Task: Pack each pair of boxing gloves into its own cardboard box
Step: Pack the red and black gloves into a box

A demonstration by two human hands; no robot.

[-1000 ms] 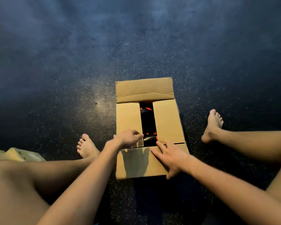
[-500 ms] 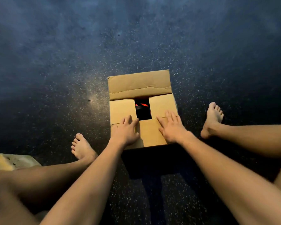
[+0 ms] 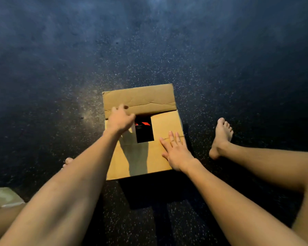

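Right hand [image 3: 176,153] flat on box [image 3: 140,164]; left hand [image 3: 120,119] maybe gripping flap [image 3: 149,100].

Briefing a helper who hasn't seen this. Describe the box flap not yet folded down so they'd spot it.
On the dark speckled floor, between the person's legs, sits a box. Its far flap, by the left hand, is creased and not folded down; the others lie flat.

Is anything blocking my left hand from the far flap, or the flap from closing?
Nothing visible. The left hand is at the far flap, and the gloves lie below the folded flaps. The right hand rests flat on the near flap.
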